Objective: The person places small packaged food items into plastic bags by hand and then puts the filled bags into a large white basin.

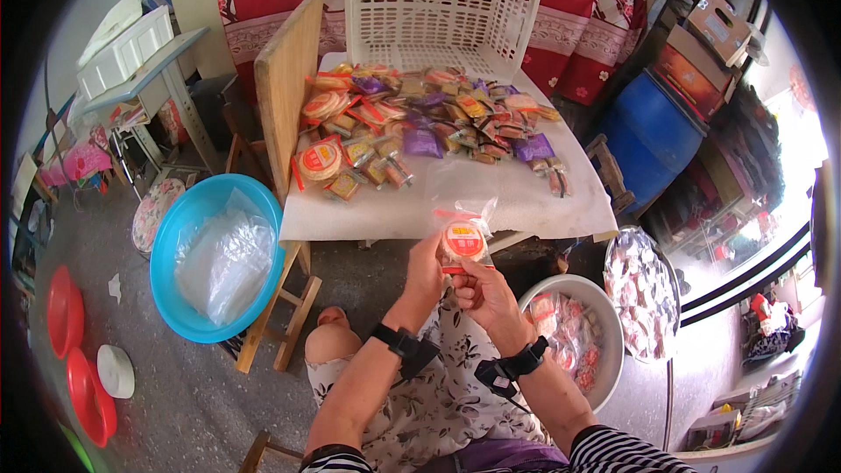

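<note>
Both hands are at the front edge of a covered table. My left hand grips the left side of a round rice cracker packet with a red and clear wrapper. My right hand pinches the packet's lower edge, thumb on its front. Clear plastic film stands up behind the packet. Beyond lies a heap of wrapped snacks: another round cracker packet, purple packets and small wrapped biscuits. A white plastic crate lies tipped on its side behind the heap.
An upright wooden board borders the table's left side. A blue basin with clear plastic bags stands at the left. At the right are a pale basin of wrapped packets, a tray of packets and a blue barrel.
</note>
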The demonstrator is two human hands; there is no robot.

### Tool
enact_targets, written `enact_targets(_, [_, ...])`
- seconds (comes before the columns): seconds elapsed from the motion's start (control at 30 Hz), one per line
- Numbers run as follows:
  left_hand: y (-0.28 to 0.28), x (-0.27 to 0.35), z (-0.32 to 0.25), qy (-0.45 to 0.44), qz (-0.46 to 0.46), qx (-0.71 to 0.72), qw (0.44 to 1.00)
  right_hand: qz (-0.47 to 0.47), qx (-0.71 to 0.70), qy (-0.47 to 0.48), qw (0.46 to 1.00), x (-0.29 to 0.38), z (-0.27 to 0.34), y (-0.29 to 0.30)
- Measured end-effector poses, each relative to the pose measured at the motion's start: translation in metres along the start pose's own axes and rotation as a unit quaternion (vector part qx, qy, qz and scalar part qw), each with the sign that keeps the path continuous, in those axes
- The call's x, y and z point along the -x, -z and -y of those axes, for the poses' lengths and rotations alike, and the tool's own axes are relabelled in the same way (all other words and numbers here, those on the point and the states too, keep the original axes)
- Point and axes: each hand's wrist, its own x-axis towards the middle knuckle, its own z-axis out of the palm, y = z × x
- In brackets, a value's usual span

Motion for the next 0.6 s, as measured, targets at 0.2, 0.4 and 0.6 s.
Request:
enact_targets(0.2, [-0.016,0.009,-0.020,-0.018,0.053,0.041,0.998,0.079,-0.015,-0.030,0.996,0.006,0.000,0.007])
enact_targets(0.4, [-0.009,0.005,-0.011,0.007,0.012,0.018,1.000,-0.009,0.029,0.044,0.999,-0.008,0.006,0.013])
enact_targets(0.6, [0.014,-0.003,0.008,0.029,0.023,-0.059,0.998,-0.026,0.040,0.104,0.993,-0.021,-0.003,0.004])
